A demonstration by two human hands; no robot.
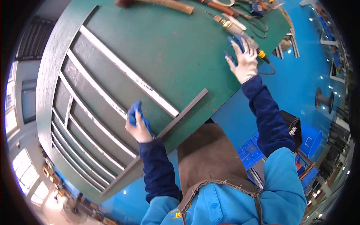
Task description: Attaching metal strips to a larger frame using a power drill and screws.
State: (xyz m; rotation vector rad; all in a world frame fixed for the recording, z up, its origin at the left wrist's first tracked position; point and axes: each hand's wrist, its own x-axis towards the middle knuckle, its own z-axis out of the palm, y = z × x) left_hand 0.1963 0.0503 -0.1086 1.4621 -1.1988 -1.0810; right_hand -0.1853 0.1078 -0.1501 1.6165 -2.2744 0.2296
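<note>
A metal frame (84, 112) of light bars lies across the green table's left part. My left hand (138, 127), in a white glove with blue-coated fingers, is at one of its long bars (99, 84). The fingers are bent around that bar near the dark end rail (183, 110), and the hand hides the bar's near end. My right hand (245, 62), gloved alike, is open with fingers apart at the table's right side. Close beside it lies a corded handheld power tool (234, 29) with a brass-coloured nose; the hand partly covers its body.
A wooden-handled hammer (170, 5) lies at the table's far edge. Cables and other hand tools (225, 9) lie right of it. Below the table's right edge are a blue bin (310, 140), blue trays (250, 153) and the blue floor (296, 86). A dark spool (324, 100) stands farther right.
</note>
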